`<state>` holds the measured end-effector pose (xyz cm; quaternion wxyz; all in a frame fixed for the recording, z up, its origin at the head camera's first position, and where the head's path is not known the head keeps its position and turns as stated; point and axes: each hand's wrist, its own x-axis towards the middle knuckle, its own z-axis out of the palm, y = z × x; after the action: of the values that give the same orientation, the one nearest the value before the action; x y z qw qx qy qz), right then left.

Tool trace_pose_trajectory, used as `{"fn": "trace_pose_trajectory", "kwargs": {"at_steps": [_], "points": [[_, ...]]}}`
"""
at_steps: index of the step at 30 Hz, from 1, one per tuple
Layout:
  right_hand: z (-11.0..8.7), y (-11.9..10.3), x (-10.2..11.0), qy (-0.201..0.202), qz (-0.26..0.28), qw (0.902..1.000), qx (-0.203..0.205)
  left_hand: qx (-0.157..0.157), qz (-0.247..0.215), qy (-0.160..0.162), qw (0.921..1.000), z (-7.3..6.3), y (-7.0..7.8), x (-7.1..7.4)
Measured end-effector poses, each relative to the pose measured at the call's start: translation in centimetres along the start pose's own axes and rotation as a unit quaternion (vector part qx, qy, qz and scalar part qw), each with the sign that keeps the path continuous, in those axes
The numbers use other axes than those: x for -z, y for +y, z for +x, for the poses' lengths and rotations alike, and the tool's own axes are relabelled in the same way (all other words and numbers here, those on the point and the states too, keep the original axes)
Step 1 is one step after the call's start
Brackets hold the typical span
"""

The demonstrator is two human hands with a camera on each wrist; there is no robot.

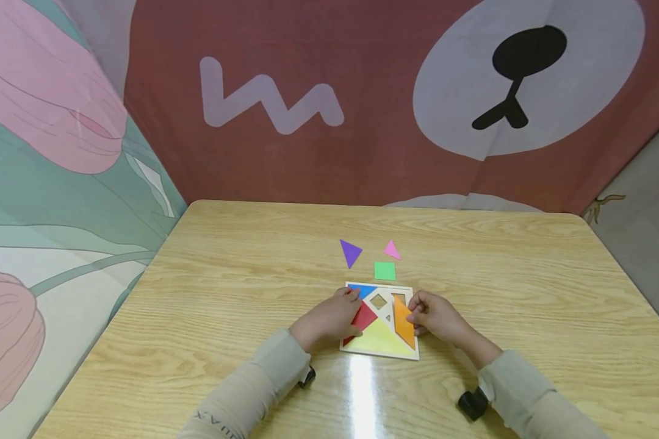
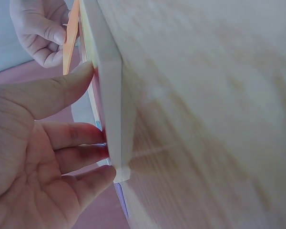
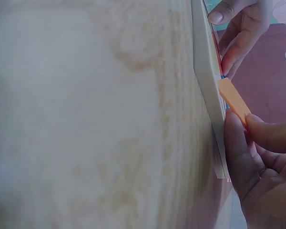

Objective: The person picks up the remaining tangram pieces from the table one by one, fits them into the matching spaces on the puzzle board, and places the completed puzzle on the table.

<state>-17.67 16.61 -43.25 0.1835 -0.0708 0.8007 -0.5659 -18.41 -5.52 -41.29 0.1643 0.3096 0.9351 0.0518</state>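
Observation:
A white-edged tangram puzzle board (image 1: 381,355) lies on the table. In it are a blue triangle (image 1: 364,289), a red triangle (image 1: 365,317) and a large yellow triangle (image 1: 381,339). My left hand (image 1: 332,315) rests on the board's left side over the red triangle, its thumb and fingertips touching the top face in the left wrist view. My right hand (image 1: 437,316) pinches an orange parallelogram piece (image 1: 403,323) between thumb and finger at the board's right side. The piece is tilted up from the board in the right wrist view (image 3: 234,99).
Beyond the board lie a purple triangle (image 1: 351,252), a pink triangle (image 1: 392,250) and a green square (image 1: 385,271). The wooden table (image 1: 241,256) ends at a hanging printed cloth (image 1: 307,164). Black wrist devices show below both sleeves.

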Motion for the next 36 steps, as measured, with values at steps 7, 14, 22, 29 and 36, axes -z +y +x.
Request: {"fn": "trace_pose_trajectory", "kwargs": {"at_steps": [7, 14, 22, 29, 36], "points": [[-0.03, -0.07, -0.10, 0.003, -0.018, 0.9997, -0.013, -0.001, 0.004, -0.001, 1.0000, -0.09, 0.01, 0.05], [-0.22, -0.28, -0.36, 0.011, -0.037, 0.9992, -0.012, -0.003, 0.006, 0.001, 1.0000, -0.01, -0.12, -0.02], [-0.17, -0.24, -0.54, 0.017, -0.044, 0.9988, -0.014, -0.001, 0.001, 0.002, 1.0000, 0.02, -0.15, 0.02], [-0.15, -0.16, -0.64, 0.022, -0.065, 0.9975, -0.015, -0.004, 0.004, 0.000, 1.0000, -0.01, -0.15, 0.10], [-0.10, -0.22, -0.88, 0.039, -0.095, 0.9938, -0.042, -0.004, -0.001, 0.001, 1.0000, 0.02, -0.14, 0.05]]}}
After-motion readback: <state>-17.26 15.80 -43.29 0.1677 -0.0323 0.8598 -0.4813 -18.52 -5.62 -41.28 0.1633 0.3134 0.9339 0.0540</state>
